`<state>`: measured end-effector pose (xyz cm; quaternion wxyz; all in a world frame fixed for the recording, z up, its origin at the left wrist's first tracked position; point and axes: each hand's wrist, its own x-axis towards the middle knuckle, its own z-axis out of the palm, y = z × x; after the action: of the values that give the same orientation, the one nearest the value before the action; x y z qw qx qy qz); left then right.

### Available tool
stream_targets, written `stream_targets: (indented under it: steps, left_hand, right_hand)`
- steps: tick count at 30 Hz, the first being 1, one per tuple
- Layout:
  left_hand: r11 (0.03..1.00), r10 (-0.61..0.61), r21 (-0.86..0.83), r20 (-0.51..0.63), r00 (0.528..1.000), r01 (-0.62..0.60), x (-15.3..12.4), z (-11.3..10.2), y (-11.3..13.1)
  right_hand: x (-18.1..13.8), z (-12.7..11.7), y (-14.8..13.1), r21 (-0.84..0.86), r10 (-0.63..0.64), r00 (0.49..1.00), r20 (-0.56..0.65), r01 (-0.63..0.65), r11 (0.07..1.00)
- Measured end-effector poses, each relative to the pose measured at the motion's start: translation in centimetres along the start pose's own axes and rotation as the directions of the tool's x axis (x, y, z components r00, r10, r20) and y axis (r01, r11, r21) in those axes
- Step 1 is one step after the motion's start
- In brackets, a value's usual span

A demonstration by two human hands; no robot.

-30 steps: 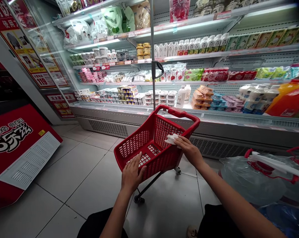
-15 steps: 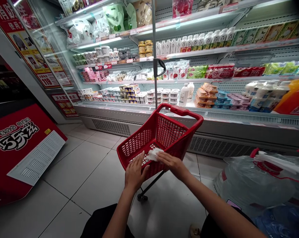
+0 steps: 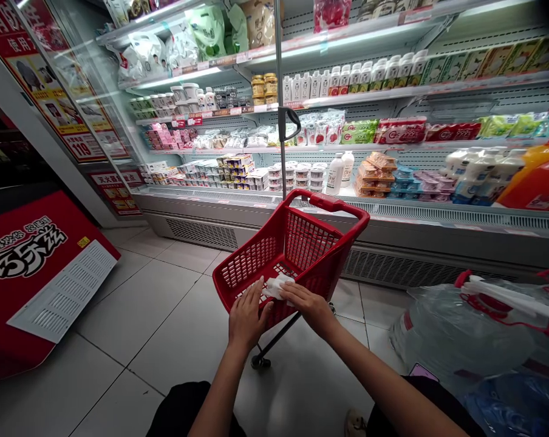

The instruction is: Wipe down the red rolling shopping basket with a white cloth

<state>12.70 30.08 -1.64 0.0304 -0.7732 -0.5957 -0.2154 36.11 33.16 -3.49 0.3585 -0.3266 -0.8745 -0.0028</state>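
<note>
A small red plastic shopping cart (image 3: 256,267) on wheels stands on the tiled floor in front of me. My left hand (image 3: 247,315) grips the near rim of its basket, fingers curled over the edge. My right hand (image 3: 308,303) presses a crumpled white wipe (image 3: 277,285) against the same near rim, just right of the left hand. The cart's basket looks empty, and its red handle (image 3: 329,203) is on the far side.
An open chiller (image 3: 347,152) with yoghurts, milk bottles and packets runs along the back. A red cabinet (image 3: 33,267) with a white vent stands at the left. Large clear water jugs with red handles (image 3: 466,328) sit at my right. A metal pole (image 3: 281,103) rises behind the cart.
My right hand has carried the white wipe from the cart's right side rim to the near rim beside my left hand. The left hand has kept its hold.
</note>
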Motion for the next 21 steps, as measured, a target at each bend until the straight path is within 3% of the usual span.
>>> stream_targets:
  steps: [3,6,8,10,16,18,21]
  left_hand:
    - [1.0,-0.018,-0.002,0.004,1.0,0.018,-0.2,-0.2,-0.2]
    - [0.999,-0.032,0.001,-0.001,0.999,0.032,-0.3,-0.3,-0.2]
    - [0.999,-0.032,0.007,-0.005,0.999,0.032,-0.2,-0.2,0.0]
    - [0.999,-0.031,0.02,-0.013,0.999,0.031,-0.1,-0.1,0.2]
    - [0.999,-0.003,0.051,-0.007,1.0,0.003,0.0,-0.1,0.2]
    - [0.999,-0.006,0.051,0.002,1.0,0.006,-0.2,-0.2,0.0]
    - [0.998,-0.012,0.056,-0.001,1.0,0.012,-0.5,-0.4,-0.3]
  right_hand:
    - [-0.7,-2.8,3.3,-0.05,-0.005,1.0,-0.011,0.004,0.999]
    - [-1.6,-5.9,7.3,-0.132,0.157,0.98,-0.119,-0.172,0.976]
    - [-1.8,-6.5,8.3,-0.151,0.228,0.96,-0.162,-0.252,0.956]
    - [-1.6,-5.5,7.2,-0.137,0.228,0.961,-0.156,-0.25,0.959]
    - [-0.2,0.5,-0.7,0.0,0.045,0.999,-0.023,-0.045,0.999]
    - [-0.2,0.4,-0.9,0.025,-0.016,1.0,0.014,0.015,1.0]
    - [-0.5,-2.0,2.1,-0.008,0.002,1.0,0.001,-0.002,1.0]
